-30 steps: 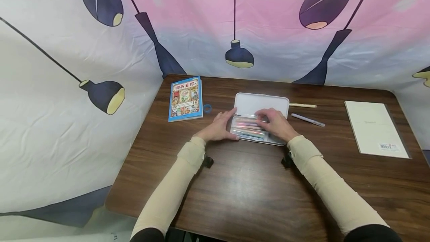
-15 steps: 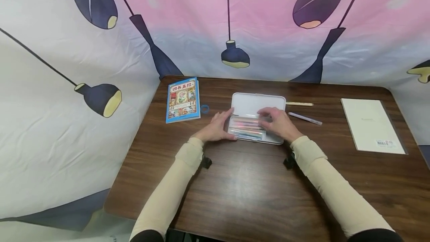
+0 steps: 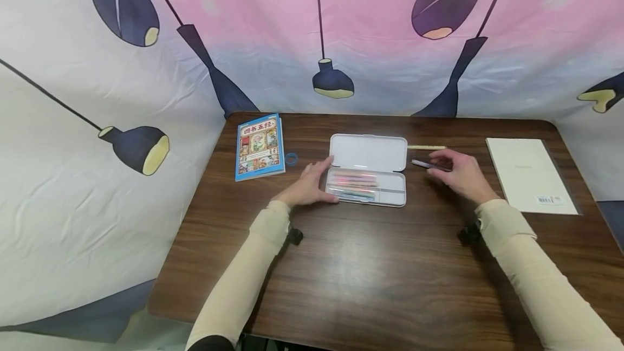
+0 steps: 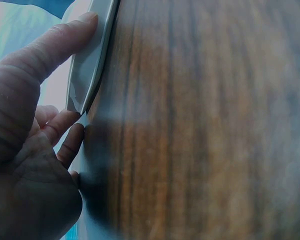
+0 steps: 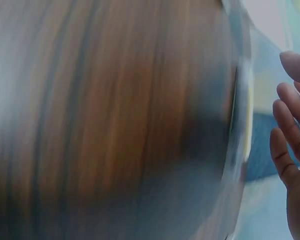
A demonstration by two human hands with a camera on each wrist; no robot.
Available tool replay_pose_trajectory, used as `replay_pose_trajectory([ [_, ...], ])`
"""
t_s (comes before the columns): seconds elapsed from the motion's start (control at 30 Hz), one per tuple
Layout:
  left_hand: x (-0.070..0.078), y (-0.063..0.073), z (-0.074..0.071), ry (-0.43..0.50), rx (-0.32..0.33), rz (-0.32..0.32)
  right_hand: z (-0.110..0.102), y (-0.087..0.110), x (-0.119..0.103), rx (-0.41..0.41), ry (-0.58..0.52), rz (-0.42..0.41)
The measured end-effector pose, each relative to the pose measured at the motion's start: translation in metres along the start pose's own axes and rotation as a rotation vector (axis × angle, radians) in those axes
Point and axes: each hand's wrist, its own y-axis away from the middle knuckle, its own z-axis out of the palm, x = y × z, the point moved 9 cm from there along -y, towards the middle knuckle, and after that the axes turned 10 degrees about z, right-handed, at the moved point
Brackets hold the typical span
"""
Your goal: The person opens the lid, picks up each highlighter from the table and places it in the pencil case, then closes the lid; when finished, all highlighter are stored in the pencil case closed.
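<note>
A white pencil case (image 3: 368,151) lies open on the table, its lid tipped back. Clear sleeves with several coloured pens (image 3: 355,186) fill the left part of its tray. My left hand (image 3: 308,183) grips the case's left end, thumb at the front corner and index finger near the hinge. In the left wrist view the thumb (image 4: 65,42) lies on the case's side wall (image 4: 87,70). My right hand (image 3: 460,175) hovers over a pale capped pen (image 3: 420,163), fingers parted around it. The right wrist view shows those fingers (image 5: 290,117) loosely bent and holding nothing.
A beige stick-like pen (image 3: 426,147) lies behind the pale pen, beside the lid. A blue-edged book (image 3: 260,146) and a blue tape ring (image 3: 291,159) are at the left. A cream notebook (image 3: 531,175) lies at the right. Patterned cloth hangs behind the table.
My right hand has left the tray of the pencil case and moved right to the pale pen. The left hand keeps its place on the case. The head view has shifted slightly.
</note>
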Motion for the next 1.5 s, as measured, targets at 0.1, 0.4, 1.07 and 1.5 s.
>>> replay_pose_trajectory([
  [0.1,-0.002,0.002,-0.002,0.004,0.001,-0.007,-0.012,0.003,0.018,0.015,0.021,0.035],
  [0.4,-0.004,0.002,-0.003,-0.005,-0.003,-0.009,-0.016,0.003,0.047,-0.038,0.052,0.107],
  [1.07,-0.004,0.002,-0.002,0.017,-0.001,-0.022,-0.013,0.002,0.058,-0.045,0.071,0.115],
  [1.5,-0.002,-0.001,0.001,0.021,-0.012,-0.029,-0.014,0.005,0.060,0.001,0.072,0.086],
])
